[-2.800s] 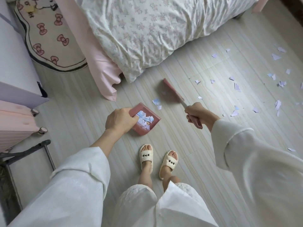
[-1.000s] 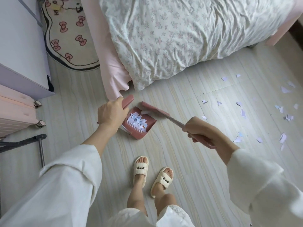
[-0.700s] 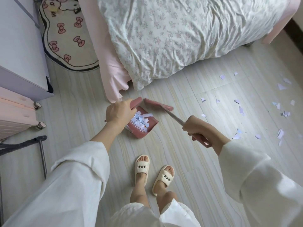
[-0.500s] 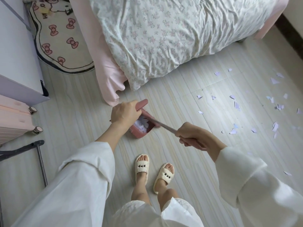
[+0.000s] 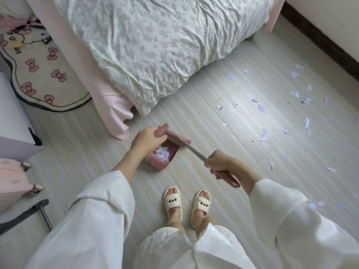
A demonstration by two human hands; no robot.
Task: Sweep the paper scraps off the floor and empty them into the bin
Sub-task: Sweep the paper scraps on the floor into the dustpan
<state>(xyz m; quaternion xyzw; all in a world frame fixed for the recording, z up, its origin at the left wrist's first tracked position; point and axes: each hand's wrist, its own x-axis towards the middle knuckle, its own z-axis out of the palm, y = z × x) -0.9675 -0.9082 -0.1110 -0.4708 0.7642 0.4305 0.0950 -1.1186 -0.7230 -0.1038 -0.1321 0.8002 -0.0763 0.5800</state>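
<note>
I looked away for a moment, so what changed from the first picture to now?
The brush swung left from the floor to rest across the dustpan, now tilted up with more scraps in it. Left hand and right hand kept their grips; scattered scraps stayed put.

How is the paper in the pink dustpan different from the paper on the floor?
The scraps in the dustpan sit heaped together; the scraps on the floor lie spread apart. The dustpan scraps are by the left hand, while the floor scraps lie off to the right, away from the brush. Both are small, torn, pale pieces.
</note>
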